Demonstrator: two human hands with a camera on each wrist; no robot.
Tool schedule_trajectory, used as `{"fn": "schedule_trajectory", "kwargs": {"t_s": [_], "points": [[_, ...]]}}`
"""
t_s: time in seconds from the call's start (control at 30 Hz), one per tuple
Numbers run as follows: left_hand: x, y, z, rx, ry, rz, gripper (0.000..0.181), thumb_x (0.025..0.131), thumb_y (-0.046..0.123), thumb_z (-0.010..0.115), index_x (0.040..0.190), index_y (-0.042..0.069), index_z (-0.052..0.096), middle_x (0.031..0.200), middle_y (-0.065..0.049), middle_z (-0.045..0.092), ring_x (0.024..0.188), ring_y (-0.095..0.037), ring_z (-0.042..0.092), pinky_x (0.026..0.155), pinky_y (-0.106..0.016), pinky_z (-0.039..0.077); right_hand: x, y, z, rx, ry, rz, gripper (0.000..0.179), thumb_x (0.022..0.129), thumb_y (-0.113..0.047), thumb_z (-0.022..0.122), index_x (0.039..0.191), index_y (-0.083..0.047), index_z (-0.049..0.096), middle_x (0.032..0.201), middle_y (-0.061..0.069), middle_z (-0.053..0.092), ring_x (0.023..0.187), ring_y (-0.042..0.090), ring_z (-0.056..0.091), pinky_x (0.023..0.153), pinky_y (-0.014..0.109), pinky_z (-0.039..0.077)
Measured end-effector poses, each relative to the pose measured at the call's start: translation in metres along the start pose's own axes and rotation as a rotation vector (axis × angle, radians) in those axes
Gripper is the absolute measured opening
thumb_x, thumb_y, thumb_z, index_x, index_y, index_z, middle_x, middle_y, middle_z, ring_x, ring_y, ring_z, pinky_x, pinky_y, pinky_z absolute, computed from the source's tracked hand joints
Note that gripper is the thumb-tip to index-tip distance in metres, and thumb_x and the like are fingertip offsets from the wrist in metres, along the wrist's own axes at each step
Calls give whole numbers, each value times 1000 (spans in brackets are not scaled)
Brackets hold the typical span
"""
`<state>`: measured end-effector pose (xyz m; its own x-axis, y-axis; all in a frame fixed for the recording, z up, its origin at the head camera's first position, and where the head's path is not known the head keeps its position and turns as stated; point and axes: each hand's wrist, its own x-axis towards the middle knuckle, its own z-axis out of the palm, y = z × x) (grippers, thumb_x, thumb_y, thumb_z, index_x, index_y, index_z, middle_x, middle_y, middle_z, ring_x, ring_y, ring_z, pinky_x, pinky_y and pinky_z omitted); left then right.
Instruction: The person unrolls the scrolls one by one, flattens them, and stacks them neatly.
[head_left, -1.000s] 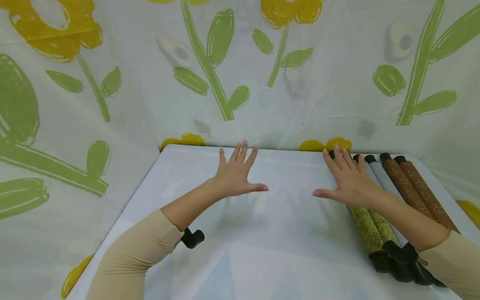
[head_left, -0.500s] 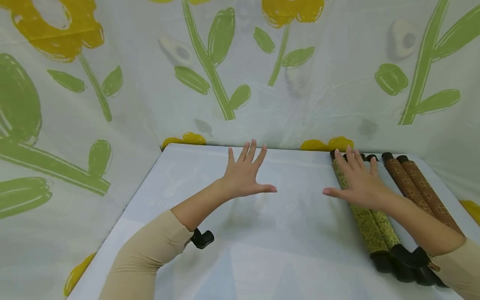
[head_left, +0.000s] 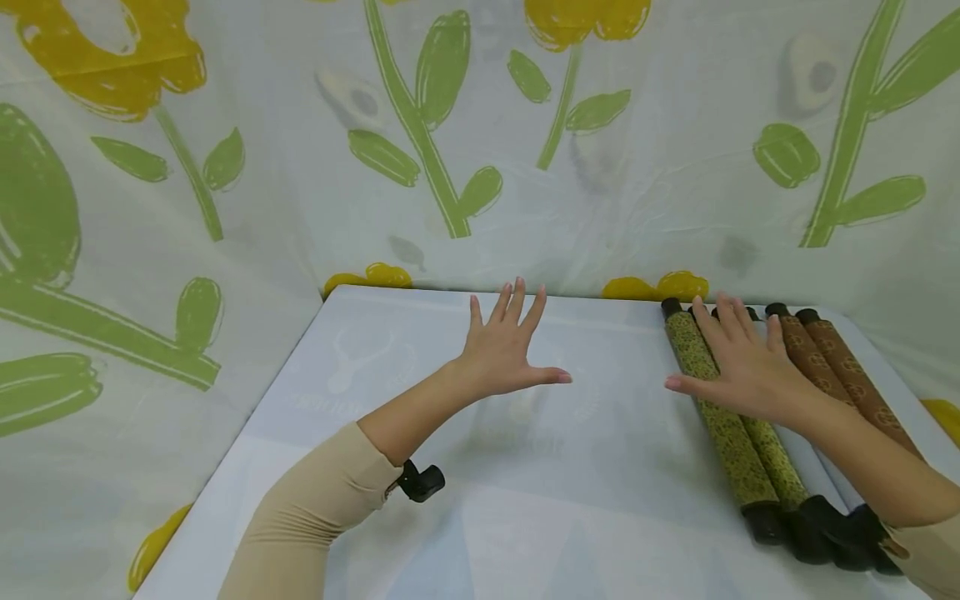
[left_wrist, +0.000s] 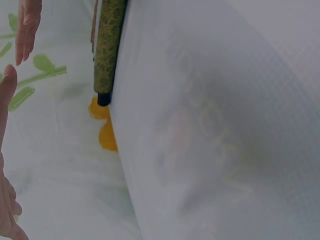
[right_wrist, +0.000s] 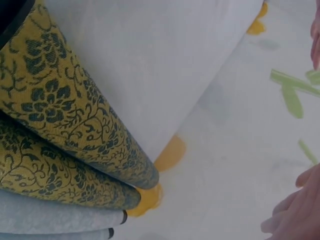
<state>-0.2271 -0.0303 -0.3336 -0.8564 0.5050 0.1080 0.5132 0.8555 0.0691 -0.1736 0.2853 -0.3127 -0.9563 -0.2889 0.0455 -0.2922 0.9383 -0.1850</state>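
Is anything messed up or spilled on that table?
Nothing stands out. The yellow-green rolls, pale grey rolls and brown rolls lie side by side on the table, and I see no spill or tear. The right hand and arm hide part of them in the head view, though.

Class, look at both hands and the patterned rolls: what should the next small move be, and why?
Probably lower the right hand onto the yellow floral roll nearest the left hand: the right hand hovers over the rolls, empty with fingers spread, and this roll lies at the row's outer edge.
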Motion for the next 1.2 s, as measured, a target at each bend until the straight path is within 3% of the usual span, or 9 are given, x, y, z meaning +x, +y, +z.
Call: {"fn": "schedule_trajectory", "kwargs": {"t_s": [0.4, 0.7, 1.2], "points": [[6, 23, 2, -36, -2, 4, 114, 73, 84, 45, 152, 23, -9, 158, -10, -10, 145, -25, -9, 108, -65, 2, -9, 17, -1, -15, 38, 13, 110, 84, -59, 59, 151, -6, -10, 151, 28, -18, 138, 48, -11, 97, 71, -14], [10, 35, 4, -61, 0, 17, 114, 72, 84, 46, 152, 25, -10, 158, -11, -9, 146, -27, -3, 106, -68, 3, -13, 24, -8, 27, 40, 12, 108, 85, -54, 61, 150, 0, -5, 149, 34, -16, 137, 51, -8, 101, 70, -5], [15, 56, 4, -107, -3, 35, 113, 73, 84, 45, 147, 29, -21, 158, -10, -12, 146, -24, -6, 108, -64, 2, -21, 39, -7, 63, 40, 3, 106, 87, -48, 63, 150, 0, -8, 149, 34, -16, 138, 48, -13, 102, 70, -3]]}}
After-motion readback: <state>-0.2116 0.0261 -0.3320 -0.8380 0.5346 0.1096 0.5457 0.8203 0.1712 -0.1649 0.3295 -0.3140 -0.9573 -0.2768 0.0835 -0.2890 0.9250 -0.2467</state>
